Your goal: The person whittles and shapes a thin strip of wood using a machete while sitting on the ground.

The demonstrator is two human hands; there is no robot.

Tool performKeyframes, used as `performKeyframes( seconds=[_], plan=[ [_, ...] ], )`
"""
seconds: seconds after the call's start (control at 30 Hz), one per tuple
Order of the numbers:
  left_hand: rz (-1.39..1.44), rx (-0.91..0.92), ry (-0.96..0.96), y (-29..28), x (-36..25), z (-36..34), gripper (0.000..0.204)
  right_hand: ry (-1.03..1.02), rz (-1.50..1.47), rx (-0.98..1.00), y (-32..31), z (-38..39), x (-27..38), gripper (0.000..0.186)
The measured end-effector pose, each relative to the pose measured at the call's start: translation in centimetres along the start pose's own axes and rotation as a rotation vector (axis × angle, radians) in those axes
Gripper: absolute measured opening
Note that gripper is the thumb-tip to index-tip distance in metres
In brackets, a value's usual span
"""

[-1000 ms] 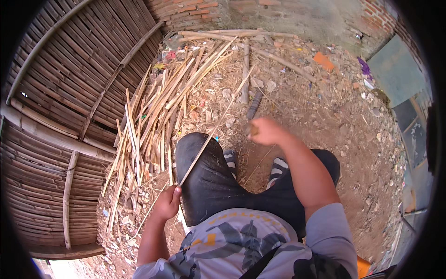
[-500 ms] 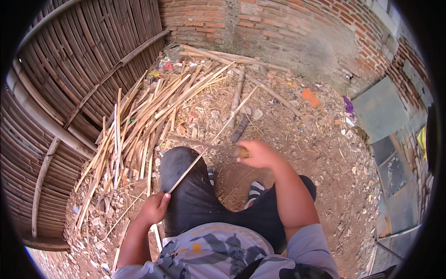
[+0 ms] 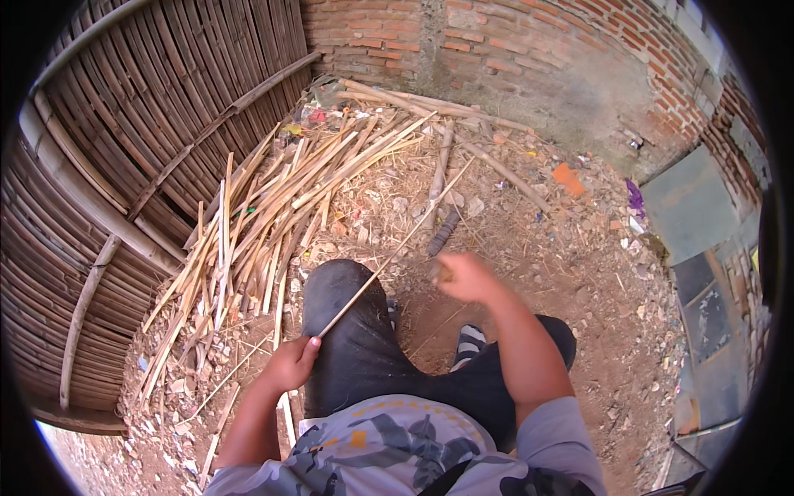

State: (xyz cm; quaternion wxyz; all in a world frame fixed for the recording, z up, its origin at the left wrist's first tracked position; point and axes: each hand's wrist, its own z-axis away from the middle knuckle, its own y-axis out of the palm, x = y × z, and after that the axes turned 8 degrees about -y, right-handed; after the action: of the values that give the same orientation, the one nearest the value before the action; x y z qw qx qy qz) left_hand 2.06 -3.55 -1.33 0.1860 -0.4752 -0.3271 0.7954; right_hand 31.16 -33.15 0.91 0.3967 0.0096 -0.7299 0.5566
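My left hand (image 3: 293,362) is closed on the lower end of a long thin bamboo strip (image 3: 400,248), which runs diagonally up over my left thigh (image 3: 339,298). My right hand (image 3: 463,279), blurred, is wrapped round a brown handle beside the strip; its blade is too smeared to make out. A dark ridged stick (image 3: 443,233) lies on the ground just above that hand.
Many split bamboo strips (image 3: 277,190) are piled at the left beside a bamboo-slat wall (image 3: 165,107). Poles (image 3: 504,178) lie on rubble-strewn ground (image 3: 595,331) before a brick wall (image 3: 496,50). Grey panels (image 3: 686,207) lean at the right.
The view has tilted up, showing more brick wall. The long blade visible across the strip half a second ago is now blurred away. My left hand keeps hold of the strip.
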Motion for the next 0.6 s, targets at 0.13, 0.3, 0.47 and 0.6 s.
performKeyframes(
  seconds=[0.13, 0.3, 0.47, 0.6],
  plan=[
    [-0.012, 0.002, 0.024, 0.2, -0.2, -0.7, 0.057, 0.181, 0.005, -0.184, -1.2, 0.6, -2.8, 0.031],
    [-0.023, -0.004, 0.013, 0.1, -0.6, -0.3, 0.059, -0.047, 0.162, -0.026, 0.8, 0.5, -0.7, 0.036],
    [-0.055, -0.026, 0.034, 0.8, -0.4, -0.4, 0.058, -0.044, -0.009, 0.217, -1.4, 0.5, -0.3, 0.027],
    [-0.057, -0.032, 0.049, 0.5, -0.7, -0.8, 0.058, 0.195, 0.007, -0.06, -1.9, 0.3, -3.9, 0.029]
  ],
)
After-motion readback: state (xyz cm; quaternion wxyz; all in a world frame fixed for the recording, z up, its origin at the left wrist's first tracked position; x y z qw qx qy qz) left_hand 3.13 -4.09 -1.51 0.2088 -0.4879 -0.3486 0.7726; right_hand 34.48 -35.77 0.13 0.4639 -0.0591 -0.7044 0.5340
